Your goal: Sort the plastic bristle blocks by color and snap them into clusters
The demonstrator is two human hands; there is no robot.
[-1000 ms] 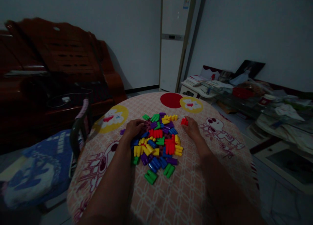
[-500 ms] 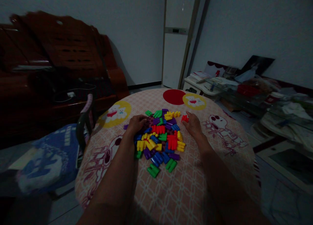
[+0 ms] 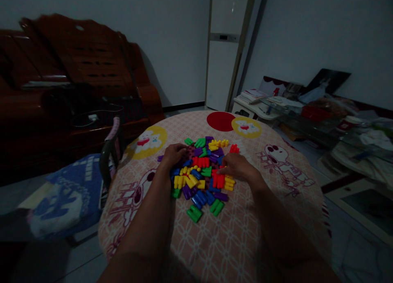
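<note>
A heap of toy building blocks in red, yellow, green, blue and purple lies in the middle of the round table (image 3: 211, 238). Left of it, my left hand (image 3: 173, 155) rests with bent fingers on the edge of a brown studded piece (image 3: 189, 152), which is partly under other blocks. My right hand (image 3: 236, 166) reaches in from the right, its fingertips closed at a red block (image 3: 218, 179). Beyond that hand sits another small red block (image 3: 234, 148), apart from my fingers. Near the front of the heap lie two green blocks (image 3: 194, 213).
A patterned cloth covers the table. To the left stands a chair (image 3: 112, 148) with a blue cloth (image 3: 73, 193), and behind it a wooden sofa (image 3: 92, 66). On the right is a glass-topped cabinet (image 3: 310, 131) heaped with papers and bags.
My right hand has left the small red block at the far right and moved nearer and left, onto the red block in the heap. My left hand stays at the brown piece.
</note>
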